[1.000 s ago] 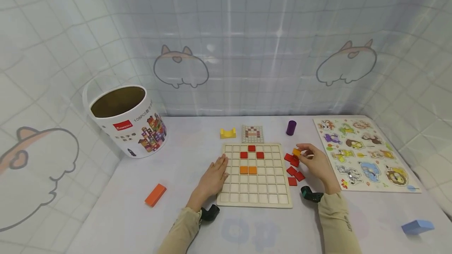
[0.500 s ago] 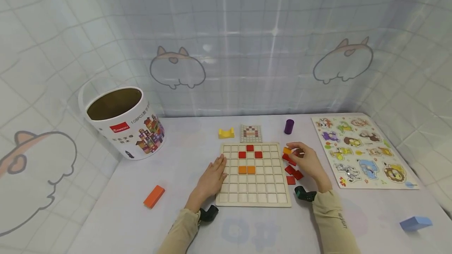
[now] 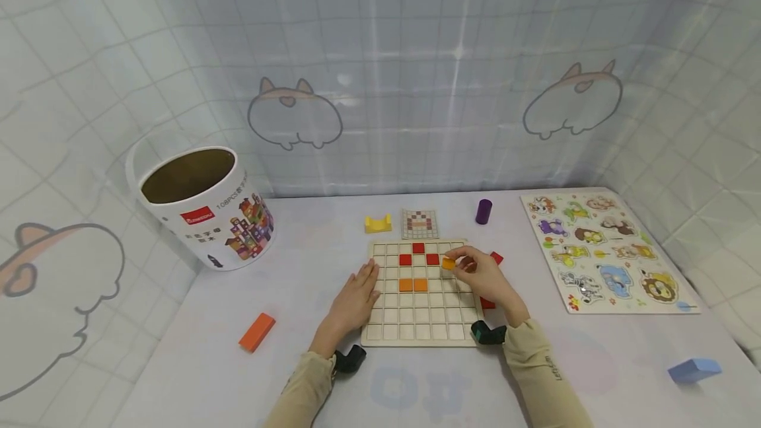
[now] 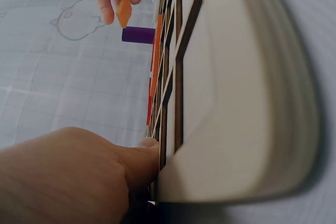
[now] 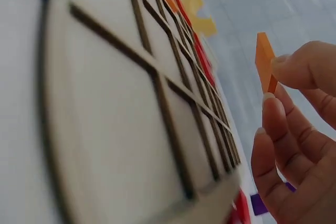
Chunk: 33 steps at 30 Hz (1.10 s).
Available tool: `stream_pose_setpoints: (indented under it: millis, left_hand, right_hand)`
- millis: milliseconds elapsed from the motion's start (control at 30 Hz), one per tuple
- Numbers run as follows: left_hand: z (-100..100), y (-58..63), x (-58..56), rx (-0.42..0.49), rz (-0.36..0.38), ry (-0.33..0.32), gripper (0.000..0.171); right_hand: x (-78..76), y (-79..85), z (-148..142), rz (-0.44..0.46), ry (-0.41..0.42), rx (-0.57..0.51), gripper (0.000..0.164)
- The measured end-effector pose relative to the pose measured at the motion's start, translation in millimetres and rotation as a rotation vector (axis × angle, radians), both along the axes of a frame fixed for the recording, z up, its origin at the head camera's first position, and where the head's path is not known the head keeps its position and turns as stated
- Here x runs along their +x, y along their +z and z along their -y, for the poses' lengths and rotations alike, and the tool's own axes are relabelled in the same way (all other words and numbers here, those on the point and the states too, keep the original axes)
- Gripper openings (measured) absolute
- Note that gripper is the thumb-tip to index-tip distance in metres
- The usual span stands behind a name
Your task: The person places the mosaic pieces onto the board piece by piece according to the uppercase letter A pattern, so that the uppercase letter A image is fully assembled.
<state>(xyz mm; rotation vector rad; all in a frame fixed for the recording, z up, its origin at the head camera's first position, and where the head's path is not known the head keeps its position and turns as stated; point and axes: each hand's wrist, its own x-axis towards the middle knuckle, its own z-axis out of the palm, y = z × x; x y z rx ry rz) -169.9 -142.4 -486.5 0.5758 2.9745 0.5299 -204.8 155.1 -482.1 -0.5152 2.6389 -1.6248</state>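
Note:
A wooden grid board (image 3: 421,317) lies on the table, with three red tiles in its upper squares, one of them a red tile (image 3: 419,248), and two orange tiles (image 3: 413,285) side by side lower down. My right hand (image 3: 484,279) pinches another orange tile (image 5: 265,64) between thumb and fingertips, held above the board's upper right part. In the right wrist view that tile is apart from the board. My left hand (image 3: 353,299) rests with straight fingers on the board's left edge. Loose red tiles (image 3: 496,257) beside the board are partly hidden behind my right hand.
Behind the board lie a small pattern card (image 3: 419,224), a yellow block (image 3: 378,223) and a purple cylinder (image 3: 483,211). A white bucket (image 3: 208,216) and an orange block (image 3: 257,332) are at left. An animal puzzle (image 3: 606,249) and a blue block (image 3: 694,370) are at right.
My right hand has carried the orange tile leftward from the loose red tiles to over the board. My left hand stays on the board's edge. The head view has shifted slightly.

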Motion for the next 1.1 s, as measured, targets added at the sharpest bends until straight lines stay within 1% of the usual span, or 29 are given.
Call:
stream_pose_setpoints:
  millis: [200, 400, 600, 667, 867, 1100]
  left_hand:
    - [-1.1, -1.0, 0.1, -0.001, 0.007, -0.006, 0.055]
    - [-0.7, -0.2, 0.7, -0.001, 0.0, -0.001, 0.055]
    - [-0.6, 0.1, 0.7, 0.002, 0.0, -0.002, 0.055]
    - [-0.7, -0.2, 0.8, -0.001, 0.0, -0.002, 0.055]
    - [-0.5, -1.0, 0.9, -0.003, -0.004, -0.002, 0.054]
    - [-0.3, -0.1, 0.5, -0.004, 0.001, 0.0, 0.054]
  right_hand:
    - [-0.1, -13.4, 7.1, 0.044, 0.042, -0.032, 0.024]
    - [-0.8, -21.5, 9.0, 0.075, 0.094, -0.025, 0.031]
    - [0.0, -21.6, 11.2, 0.059, 0.152, 0.048, 0.035]
    - [0.9, -21.0, 12.7, 0.055, 0.152, 0.071, 0.035]
    - [2.7, -19.7, 14.5, 0.037, 0.153, 0.071, 0.035]
    - [1.3, -21.2, 13.7, 0.029, 0.153, 0.068, 0.036]
